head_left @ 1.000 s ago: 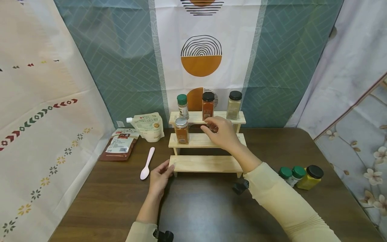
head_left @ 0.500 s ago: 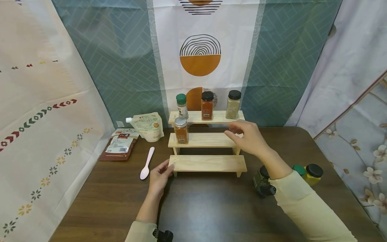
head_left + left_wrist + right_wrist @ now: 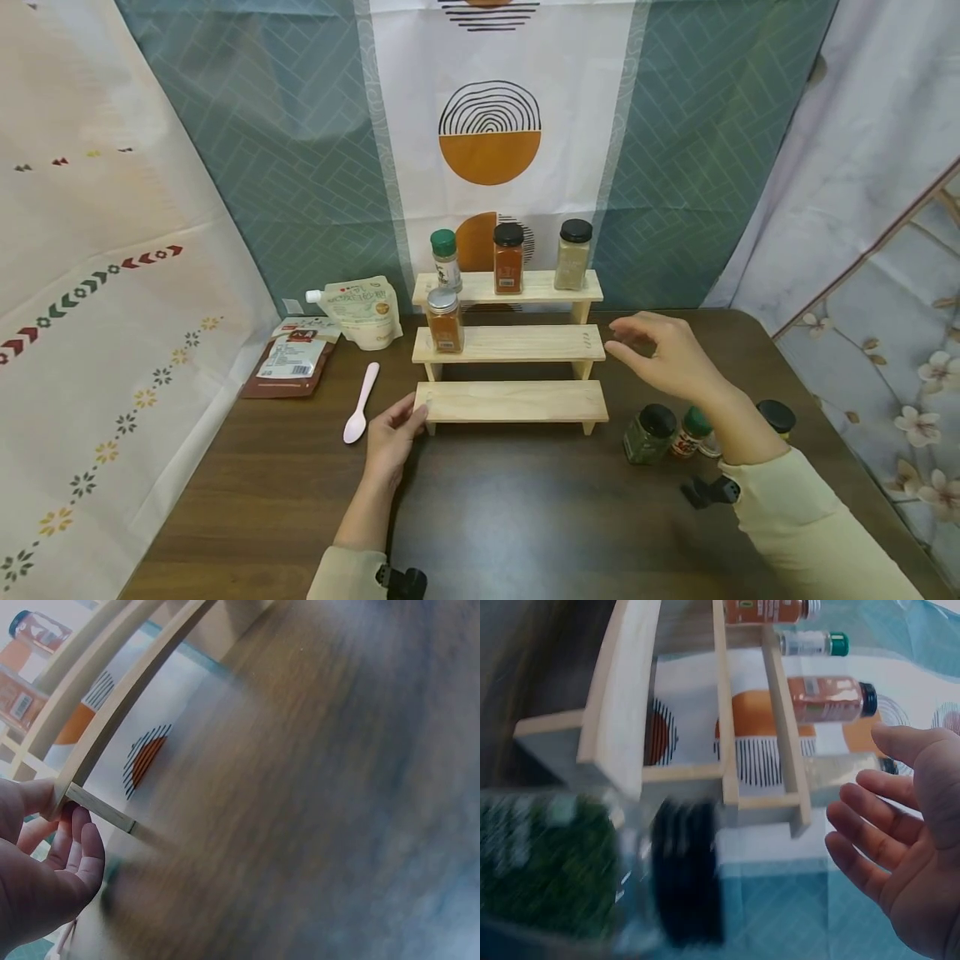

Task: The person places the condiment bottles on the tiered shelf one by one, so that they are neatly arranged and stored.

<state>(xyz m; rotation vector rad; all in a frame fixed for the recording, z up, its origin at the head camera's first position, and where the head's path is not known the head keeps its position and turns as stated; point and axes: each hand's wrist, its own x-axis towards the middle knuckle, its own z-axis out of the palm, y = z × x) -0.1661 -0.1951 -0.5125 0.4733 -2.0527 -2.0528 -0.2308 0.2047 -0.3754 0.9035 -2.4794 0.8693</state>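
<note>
A three-step wooden spice rack (image 3: 510, 401) stands on the table. My left hand (image 3: 392, 437) grips the left end of its lowest step; in the left wrist view the thumb lies above and the fingers curl below the board. To the right of the middle step, my right hand (image 3: 667, 354) hovers with nothing in it, fingers loosely bent. On the top step are a green-capped shaker (image 3: 446, 261), a black-capped red spice jar (image 3: 508, 260) and a black-capped pale jar (image 3: 573, 257). A silver-capped orange-brown jar (image 3: 446, 322) occupies the middle step's left end.
Right of the rack, a green herb jar (image 3: 648, 435), a green-capped red-labelled shaker (image 3: 691, 432) and a black-capped jar (image 3: 777, 417) stand partly behind my right forearm. On the left lie a pink spoon (image 3: 362, 403), a brown packet (image 3: 294, 358) and a spouted pouch (image 3: 364, 312).
My right hand has moved right, from in front of the upper steps to beyond the rack's right side. My left hand keeps its grip, and the rack's jars have not moved.
</note>
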